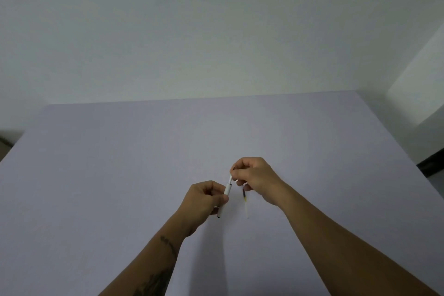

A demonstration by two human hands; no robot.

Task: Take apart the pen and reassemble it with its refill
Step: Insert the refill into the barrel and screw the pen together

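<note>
Left hand grips pen barrel; right hand pinches its top, refill seemingly dangling.

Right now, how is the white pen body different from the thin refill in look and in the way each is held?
The pen body is thicker and opaque white; the refill is much thinner, pale, with a dark section near its top. The pen body is gripped by the left hand, with the right hand at its upper end; the refill hangs from the right hand only. Both are held above the table.
</note>
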